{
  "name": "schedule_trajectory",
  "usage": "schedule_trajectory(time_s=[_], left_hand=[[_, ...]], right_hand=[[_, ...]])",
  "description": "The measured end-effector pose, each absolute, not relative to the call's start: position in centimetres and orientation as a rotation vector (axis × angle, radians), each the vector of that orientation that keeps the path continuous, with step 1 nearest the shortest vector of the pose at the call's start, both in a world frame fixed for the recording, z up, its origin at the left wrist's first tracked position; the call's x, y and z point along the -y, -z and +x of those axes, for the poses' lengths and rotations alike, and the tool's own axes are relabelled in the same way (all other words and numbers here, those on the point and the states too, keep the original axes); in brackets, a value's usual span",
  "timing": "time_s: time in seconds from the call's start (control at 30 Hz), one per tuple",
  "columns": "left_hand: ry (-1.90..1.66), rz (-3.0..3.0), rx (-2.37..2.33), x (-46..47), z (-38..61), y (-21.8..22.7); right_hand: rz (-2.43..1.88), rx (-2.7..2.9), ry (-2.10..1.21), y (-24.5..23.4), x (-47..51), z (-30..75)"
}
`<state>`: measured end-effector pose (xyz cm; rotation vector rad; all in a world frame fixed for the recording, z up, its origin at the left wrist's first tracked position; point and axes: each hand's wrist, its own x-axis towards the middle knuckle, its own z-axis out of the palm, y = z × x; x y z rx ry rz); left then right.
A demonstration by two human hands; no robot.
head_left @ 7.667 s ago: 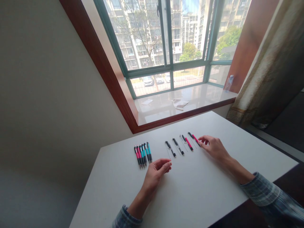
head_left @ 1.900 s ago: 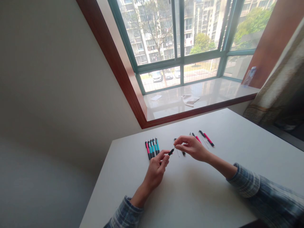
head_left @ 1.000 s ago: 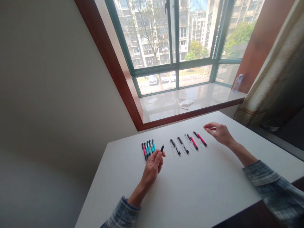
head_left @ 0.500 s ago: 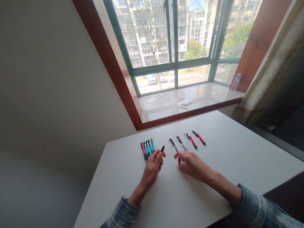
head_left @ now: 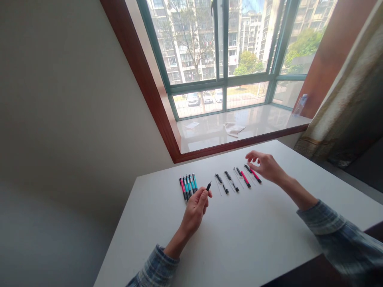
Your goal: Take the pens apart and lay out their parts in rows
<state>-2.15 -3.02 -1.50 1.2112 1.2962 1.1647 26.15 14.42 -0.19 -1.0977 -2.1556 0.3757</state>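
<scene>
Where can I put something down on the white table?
There's a big bare patch of white table between the left blue plaid sleeve and the right blue plaid sleeve. Another lies left of the slim pink, turquoise and black pens, out to the edge. It's crowded farther back, where black and pink pen parts lie close together.

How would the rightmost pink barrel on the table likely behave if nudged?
The pink barrel would probably roll sideways, being slim and seemingly round on a flat, smooth-looking table. It is likely light, perhaps hollow, since a separate black part lies next to it. Its straight shape suggests it would stay stiff when lifted.
</scene>
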Motion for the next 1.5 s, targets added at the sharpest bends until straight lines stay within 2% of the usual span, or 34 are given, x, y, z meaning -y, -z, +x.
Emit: schedule_trajectory(time_s=[0.17,0.33,0.63,0.77,0.93,1.0,1.13,1.2,1.5], left_hand=[[-1.142,1.213,-1.299,2.5,-2.2,1.6],[-1.153,1.216,-1.311,2.0,-2.1,1.7],[-1.117,1.263,-1.319,1.5,-2.3,2.2],[-1.157,1.265,-1.306,1.7,-2.0,2.2],[-1.168,1.322,-1.318,2.3,-1.6,1.8],[-1.147,1.407,-1.365,2.5,-1.5,1.7],[-1.039,1.599,-1.489,2.8,-1.7,1.9],[-0.99,1.674,-1.561,2.9,-1.7,1.9],[-0.889,1.834,-1.689,3.0,-1.3,0.8]], right_hand=[[-1.254,2.138,-0.349,2.8,-20.9,29.5],[-1.259,2.155,-0.377,5.3,-21.7,30.2],[-1.349,2.158,-0.375,6.4,-23.1,29.8],[-1.363,2.127,-0.371,6.0,-23.0,30.2],[-1.281,1.923,-0.295,2.7,-20.1,28.3],[-1.145,1.94,-0.404,1.3,-17.6,25.9],[-0.822,2.105,-1.012,0.5,-11.9,19.9],[-0.736,2.126,-1.19,1.0,-9.8,17.5],[-0.717,1.95,-1.389,2.0,-8.2,15.4]])
